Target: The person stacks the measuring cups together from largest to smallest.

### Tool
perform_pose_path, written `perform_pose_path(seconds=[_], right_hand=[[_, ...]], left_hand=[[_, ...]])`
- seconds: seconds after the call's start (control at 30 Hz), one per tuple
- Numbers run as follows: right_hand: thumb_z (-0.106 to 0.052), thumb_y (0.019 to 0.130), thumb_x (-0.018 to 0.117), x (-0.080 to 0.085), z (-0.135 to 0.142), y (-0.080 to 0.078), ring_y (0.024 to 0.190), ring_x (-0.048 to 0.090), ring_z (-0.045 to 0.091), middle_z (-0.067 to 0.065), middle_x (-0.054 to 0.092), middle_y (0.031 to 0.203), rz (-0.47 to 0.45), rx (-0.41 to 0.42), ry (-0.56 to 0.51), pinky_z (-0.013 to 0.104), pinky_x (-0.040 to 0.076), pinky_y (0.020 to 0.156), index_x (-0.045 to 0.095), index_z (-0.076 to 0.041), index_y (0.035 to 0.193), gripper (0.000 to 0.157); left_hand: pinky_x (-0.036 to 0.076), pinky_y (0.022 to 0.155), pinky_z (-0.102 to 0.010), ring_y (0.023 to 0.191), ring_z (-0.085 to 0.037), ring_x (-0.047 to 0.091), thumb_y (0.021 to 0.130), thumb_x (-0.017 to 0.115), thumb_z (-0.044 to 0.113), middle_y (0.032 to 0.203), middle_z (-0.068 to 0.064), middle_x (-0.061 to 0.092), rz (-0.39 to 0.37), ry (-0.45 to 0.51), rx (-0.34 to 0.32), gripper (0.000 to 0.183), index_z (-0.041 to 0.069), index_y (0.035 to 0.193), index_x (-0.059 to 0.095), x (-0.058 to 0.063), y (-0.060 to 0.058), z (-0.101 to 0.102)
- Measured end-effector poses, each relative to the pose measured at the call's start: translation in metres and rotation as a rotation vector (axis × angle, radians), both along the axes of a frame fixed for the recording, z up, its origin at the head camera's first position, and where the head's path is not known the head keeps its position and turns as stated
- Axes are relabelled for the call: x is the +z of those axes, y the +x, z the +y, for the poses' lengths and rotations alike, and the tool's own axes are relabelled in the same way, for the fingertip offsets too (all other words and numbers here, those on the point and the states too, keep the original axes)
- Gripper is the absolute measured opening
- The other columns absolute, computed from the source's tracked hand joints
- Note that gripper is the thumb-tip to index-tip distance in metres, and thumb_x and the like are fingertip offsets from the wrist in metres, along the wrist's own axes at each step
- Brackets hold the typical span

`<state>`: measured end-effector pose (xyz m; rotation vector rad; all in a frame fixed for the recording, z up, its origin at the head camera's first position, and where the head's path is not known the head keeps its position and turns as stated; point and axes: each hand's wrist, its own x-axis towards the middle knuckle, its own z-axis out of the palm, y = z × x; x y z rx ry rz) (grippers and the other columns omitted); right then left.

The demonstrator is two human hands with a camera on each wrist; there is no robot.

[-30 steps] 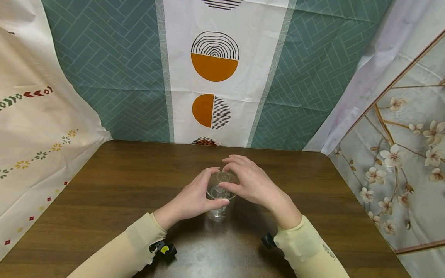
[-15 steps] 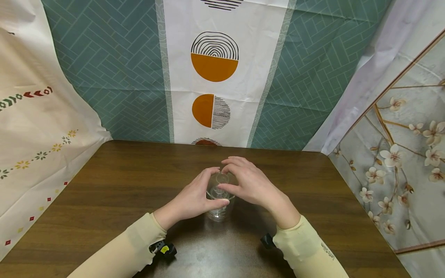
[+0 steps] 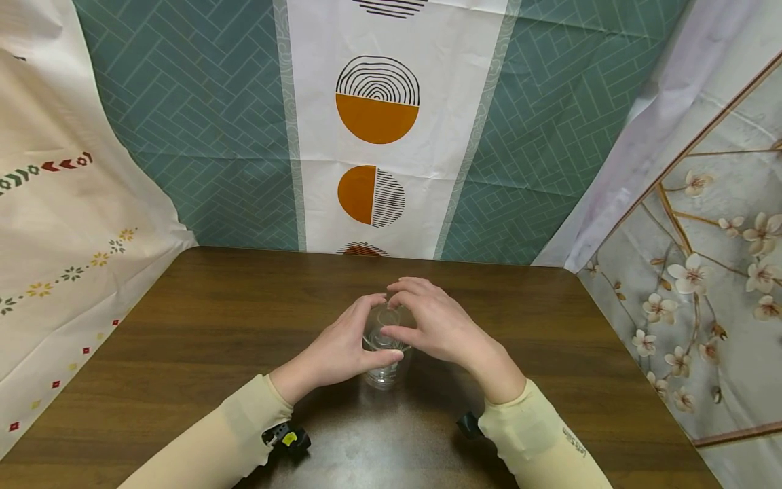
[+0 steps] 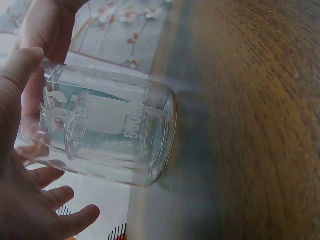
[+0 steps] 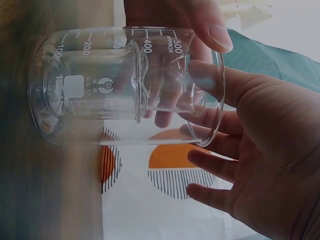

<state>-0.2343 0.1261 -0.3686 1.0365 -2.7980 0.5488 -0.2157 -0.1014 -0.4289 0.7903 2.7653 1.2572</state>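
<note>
A large clear glass beaker (image 4: 125, 80), marked 500 ml, stands upright on the table. My left hand (image 3: 345, 350) grips it near the rim, thumb on the near side and fingers on the far side. Inside it sits a medium glass beaker (image 5: 117, 65), whose spout and rim show in the right wrist view. My right hand (image 3: 440, 326) is over the large beaker's mouth, its thumb and forefinger reaching within the rim. Between them they pinch a small glass beaker (image 5: 167, 95), whose round rim shows from above. The right hand's other fingers extend behind the large beaker.
A dark brown wooden table (image 3: 256, 292) lies under the beakers. Behind it hangs a green and white patterned cloth (image 3: 214, 136). Cream cloth (image 3: 79, 224) lines the left edge, and floral cloth (image 3: 690, 326) the right.
My right hand has shifted slightly left and toward me, the small beaker moving with it over the medium one. The left hand and large beaker stay in place.
</note>
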Motion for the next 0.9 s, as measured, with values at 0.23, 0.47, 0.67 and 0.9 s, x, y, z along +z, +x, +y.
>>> perform_pose_path(seconds=[0.23, 0.47, 0.67, 0.9], right_hand=[[-0.039, 0.098, 0.087, -0.0012, -0.0011, 0.0001, 0.155, 0.045, 0.032, 0.007, 0.062, 0.155, 0.0, 0.016, 0.01, 0.054, 0.035, 0.126, 0.078, -0.012, 0.119, 0.036], [-0.039, 0.097, 0.088, -0.0026, -0.0013, -0.0004, 0.155, 0.045, 0.032, 0.008, 0.064, 0.152, 0.008, 0.031, 0.016, 0.052, 0.035, 0.127, 0.078, -0.011, 0.118, 0.036], [-0.038, 0.097, 0.088, -0.0019, -0.0016, -0.0003, 0.153, 0.047, 0.031, 0.007, 0.065, 0.149, 0.002, 0.039, 0.019, 0.051, 0.036, 0.126, 0.078, -0.012, 0.117, 0.035], [-0.038, 0.096, 0.09, -0.0013, -0.0026, -0.0005, 0.153, 0.046, 0.03, 0.006, 0.065, 0.148, -0.025, 0.028, 0.029, 0.05, 0.04, 0.123, 0.078, -0.012, 0.116, 0.035]], left_hand=[[0.044, 0.117, -0.063, 0.154, -0.03, 0.044, 0.092, 0.086, 0.06, 0.168, -0.006, 0.043, 0.001, -0.005, -0.003, 0.099, 0.016, 0.166, 0.035, 0.0006, 0.0006, -0.0005], [0.043, 0.118, -0.063, 0.155, -0.03, 0.043, 0.093, 0.085, 0.059, 0.169, -0.006, 0.042, 0.0, -0.008, -0.007, 0.099, 0.016, 0.166, 0.035, 0.0005, 0.0005, -0.0009], [0.044, 0.117, -0.063, 0.155, -0.029, 0.043, 0.093, 0.085, 0.059, 0.169, -0.005, 0.042, -0.001, -0.009, -0.007, 0.098, 0.017, 0.166, 0.035, 0.0006, 0.0005, -0.0011], [0.045, 0.116, -0.063, 0.155, -0.029, 0.043, 0.093, 0.084, 0.06, 0.168, -0.004, 0.042, 0.0, -0.006, -0.005, 0.098, 0.018, 0.166, 0.035, 0.0, 0.0006, -0.0013]])
